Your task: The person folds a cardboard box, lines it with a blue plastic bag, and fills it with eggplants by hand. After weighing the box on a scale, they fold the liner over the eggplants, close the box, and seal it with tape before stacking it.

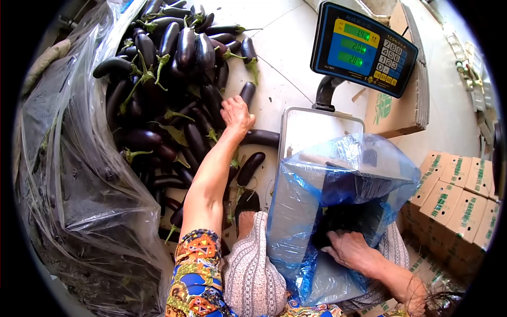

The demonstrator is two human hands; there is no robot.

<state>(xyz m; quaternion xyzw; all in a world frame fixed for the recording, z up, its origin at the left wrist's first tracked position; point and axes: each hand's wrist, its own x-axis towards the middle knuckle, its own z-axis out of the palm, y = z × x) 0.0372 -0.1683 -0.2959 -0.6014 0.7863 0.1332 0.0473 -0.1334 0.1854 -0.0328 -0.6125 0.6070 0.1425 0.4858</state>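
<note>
My left hand [237,113] is closed round a dark purple eggplant [247,92] at the right edge of a large heap of eggplants [185,50]. Another eggplant [262,138] lies beside my wrist, and a smaller one [251,168] is on the floor below it. My right hand [348,250] reaches into the mouth of a blue clear plastic bag [296,201], its fingers curled at the dark interior. Whatever those fingers hold is too dark to make out. The bag lines a box on the weighing platform [322,121].
The scale's display head [364,47] stands on a black post with green lit digits. Behind it leans a stack of flat cardboard [396,108]. Printed cartons [454,201] are piled at the right. Clear plastic sheeting [90,174] spreads along the left. My shoe [247,203] is near the eggplants.
</note>
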